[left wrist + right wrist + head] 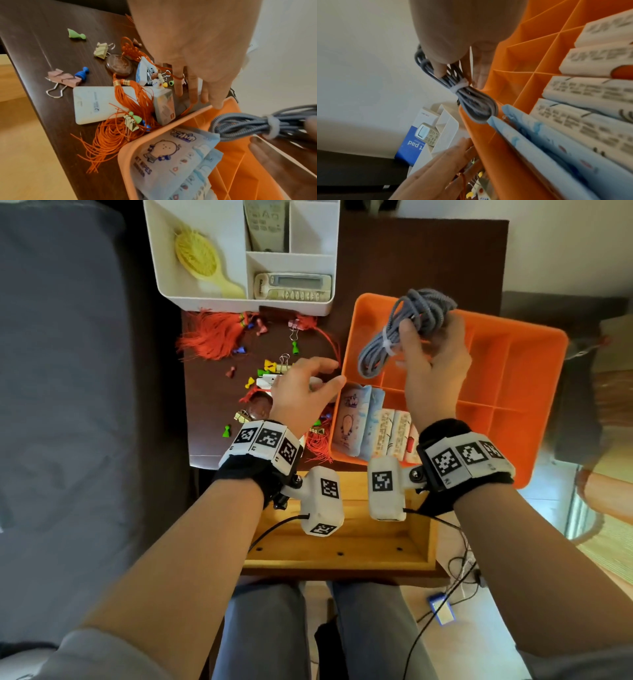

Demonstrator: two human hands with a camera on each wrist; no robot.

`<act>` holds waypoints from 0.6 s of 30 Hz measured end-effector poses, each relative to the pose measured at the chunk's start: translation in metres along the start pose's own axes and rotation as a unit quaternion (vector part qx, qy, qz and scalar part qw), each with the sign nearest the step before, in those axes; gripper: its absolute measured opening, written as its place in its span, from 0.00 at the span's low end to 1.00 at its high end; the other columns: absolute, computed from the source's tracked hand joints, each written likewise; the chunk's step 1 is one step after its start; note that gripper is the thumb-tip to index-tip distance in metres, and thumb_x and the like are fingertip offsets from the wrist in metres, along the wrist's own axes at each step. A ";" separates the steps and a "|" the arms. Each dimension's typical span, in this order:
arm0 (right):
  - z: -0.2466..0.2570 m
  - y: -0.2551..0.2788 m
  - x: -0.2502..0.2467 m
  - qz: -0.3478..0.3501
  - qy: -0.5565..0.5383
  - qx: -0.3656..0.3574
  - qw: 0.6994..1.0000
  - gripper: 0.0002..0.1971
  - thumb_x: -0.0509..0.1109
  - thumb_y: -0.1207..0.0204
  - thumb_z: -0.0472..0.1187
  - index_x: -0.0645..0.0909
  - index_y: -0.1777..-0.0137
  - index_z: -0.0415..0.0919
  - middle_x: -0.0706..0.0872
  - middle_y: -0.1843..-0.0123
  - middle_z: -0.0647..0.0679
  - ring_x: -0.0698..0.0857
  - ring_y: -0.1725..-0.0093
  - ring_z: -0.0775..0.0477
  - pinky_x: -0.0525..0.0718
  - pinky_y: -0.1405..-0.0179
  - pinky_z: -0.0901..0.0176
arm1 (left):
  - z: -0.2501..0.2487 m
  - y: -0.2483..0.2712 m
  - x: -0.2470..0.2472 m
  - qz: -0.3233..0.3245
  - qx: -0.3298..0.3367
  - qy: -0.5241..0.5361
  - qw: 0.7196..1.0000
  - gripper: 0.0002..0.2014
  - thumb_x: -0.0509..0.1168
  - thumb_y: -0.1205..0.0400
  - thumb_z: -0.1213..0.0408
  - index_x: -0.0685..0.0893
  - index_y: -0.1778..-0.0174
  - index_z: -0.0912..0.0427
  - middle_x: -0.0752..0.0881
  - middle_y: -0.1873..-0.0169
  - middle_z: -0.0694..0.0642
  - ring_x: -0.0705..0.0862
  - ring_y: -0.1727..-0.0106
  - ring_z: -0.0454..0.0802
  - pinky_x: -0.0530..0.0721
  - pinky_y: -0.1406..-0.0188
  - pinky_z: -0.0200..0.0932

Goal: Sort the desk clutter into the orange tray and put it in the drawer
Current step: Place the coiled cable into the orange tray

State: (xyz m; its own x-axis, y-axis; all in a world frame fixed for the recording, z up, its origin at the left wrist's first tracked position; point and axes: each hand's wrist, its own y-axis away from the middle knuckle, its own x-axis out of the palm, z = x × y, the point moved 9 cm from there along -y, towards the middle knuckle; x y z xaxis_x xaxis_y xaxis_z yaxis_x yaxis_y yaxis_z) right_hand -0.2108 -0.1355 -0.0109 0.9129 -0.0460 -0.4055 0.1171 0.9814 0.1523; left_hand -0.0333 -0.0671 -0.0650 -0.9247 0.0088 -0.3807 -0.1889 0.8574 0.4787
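Note:
The orange tray (534, 378) sits at the right of the dark desk, with its dividers bare at the back. My right hand (421, 337) grips a coiled grey cable (376, 350) bound with a white tie, holding it over the tray's far left compartments. The right wrist view shows the cable (476, 108) pinched by the right hand (458, 70) just above the tray (530, 54). My left hand (308, 385) hovers with straight, spread fingers over the clutter beside the tray's left wall and holds nothing. Wet wipe packets (352, 419) stand in the tray's near compartment.
Loose on the desk lie red tassels (212, 333), binder clips (63, 79), coloured pawn-shaped pins (75, 35), a white power bank (96, 104) and a small box (164, 106). A white organiser (191, 268) stands at the back. An open wooden drawer (342, 542) is below.

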 end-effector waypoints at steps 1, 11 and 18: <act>-0.004 -0.003 0.004 0.016 0.004 0.009 1.000 0.18 0.69 0.22 0.47 0.76 0.38 0.37 0.88 0.46 0.48 0.89 0.51 0.53 0.90 0.53 0.48 | 0.001 -0.001 0.002 -0.001 -0.006 -0.001 1.000 0.17 0.66 0.26 0.46 0.84 0.45 0.49 0.86 0.45 0.49 0.85 0.47 0.44 0.78 0.35 0.59; -0.036 -0.030 0.043 0.114 0.110 0.066 0.985 0.11 0.71 0.29 0.53 0.80 0.53 0.48 0.88 0.56 0.51 0.89 0.59 0.46 0.88 0.55 0.41 | 0.010 -0.010 0.016 0.017 -0.035 -0.013 0.999 0.16 0.60 0.33 0.35 0.81 0.52 0.33 0.87 0.52 0.44 0.87 0.52 0.46 0.80 0.39 0.64; -0.042 -0.030 0.045 0.126 0.123 0.071 0.982 0.15 0.72 0.34 0.57 0.79 0.56 0.47 0.87 0.55 0.46 0.88 0.57 0.43 0.89 0.58 0.44 | 0.002 -0.014 0.013 0.012 -0.005 -0.050 0.999 0.23 0.57 0.31 0.37 0.85 0.49 0.45 0.87 0.50 0.45 0.85 0.50 0.44 0.80 0.39 0.59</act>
State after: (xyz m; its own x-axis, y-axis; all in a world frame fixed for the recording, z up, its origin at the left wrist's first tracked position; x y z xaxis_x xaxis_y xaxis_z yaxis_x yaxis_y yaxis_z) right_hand -0.1897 -0.1591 -0.0714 0.7997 0.2586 -0.5419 -0.0308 0.9190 0.3930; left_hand -0.0420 -0.0779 -0.0778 -0.8919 0.0811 -0.4449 -0.1701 0.8514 0.4962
